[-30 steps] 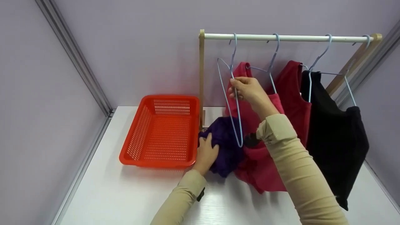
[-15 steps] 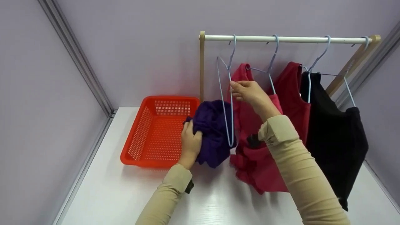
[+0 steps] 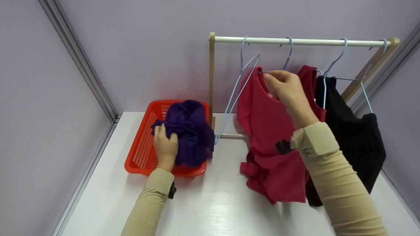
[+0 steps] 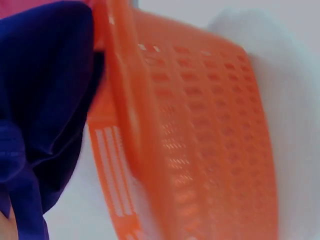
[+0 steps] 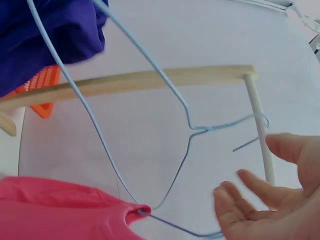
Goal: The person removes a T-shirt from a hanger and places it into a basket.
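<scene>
My left hand [image 3: 165, 144] grips a bunched purple garment [image 3: 188, 134] over the red basket [image 3: 132, 154]. The cloth's folds hang beside the basket rim in the left wrist view. At the rack, my right hand [image 3: 287, 90] is raised by the neckline of a pink sleeveless top [image 3: 272, 124]. Thumb and fingers are spread apart in the right wrist view, with nothing between them. Close by, a bare light-blue wire hanger [image 5: 200, 129] hangs by its hook on the rail, swung at an angle. The pink top's own hanger is partly hidden behind my right hand.
The rack's white rail [image 3: 315, 41] runs between wooden posts [image 3: 211, 75]. To the right hang a dark red top [image 3: 308, 77] and a black garment [image 3: 354, 141], both on wire hangers. The white table [image 3: 210, 203] lies beneath, with walls around.
My left hand has carried the purple garment left, from beside the rack to over the basket. My right hand has let go of the bare hanger and moved right; that hanger has swung round.
</scene>
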The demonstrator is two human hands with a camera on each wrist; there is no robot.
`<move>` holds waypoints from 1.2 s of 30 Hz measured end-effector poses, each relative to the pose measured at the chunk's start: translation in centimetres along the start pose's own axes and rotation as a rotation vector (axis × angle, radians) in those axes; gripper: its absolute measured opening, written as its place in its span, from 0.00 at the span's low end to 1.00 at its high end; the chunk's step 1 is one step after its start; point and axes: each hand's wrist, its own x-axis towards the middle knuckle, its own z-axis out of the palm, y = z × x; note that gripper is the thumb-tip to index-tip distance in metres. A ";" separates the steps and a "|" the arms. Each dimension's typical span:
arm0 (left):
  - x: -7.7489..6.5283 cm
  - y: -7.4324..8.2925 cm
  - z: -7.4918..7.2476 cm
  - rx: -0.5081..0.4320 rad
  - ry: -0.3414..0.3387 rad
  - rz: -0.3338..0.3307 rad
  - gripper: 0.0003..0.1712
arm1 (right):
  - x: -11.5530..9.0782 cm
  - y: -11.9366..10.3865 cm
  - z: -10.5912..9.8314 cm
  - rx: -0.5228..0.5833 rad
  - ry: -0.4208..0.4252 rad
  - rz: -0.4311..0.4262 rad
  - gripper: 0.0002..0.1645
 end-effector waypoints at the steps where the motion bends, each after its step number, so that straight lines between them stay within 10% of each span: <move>1: 0.1 -0.3 -0.1 0.023 0.002 -0.025 0.26 | 0.0 0.0 -0.2 0.008 0.039 -0.012 0.27; 12: 0.4 -2.3 -0.1 0.249 -0.191 -0.221 0.29 | 1.1 1.5 -1.8 0.155 0.315 -0.085 0.14; 36: -1.4 -4.7 2.3 0.243 -0.508 -0.315 0.34 | 1.2 4.0 -1.3 0.111 0.103 0.157 0.27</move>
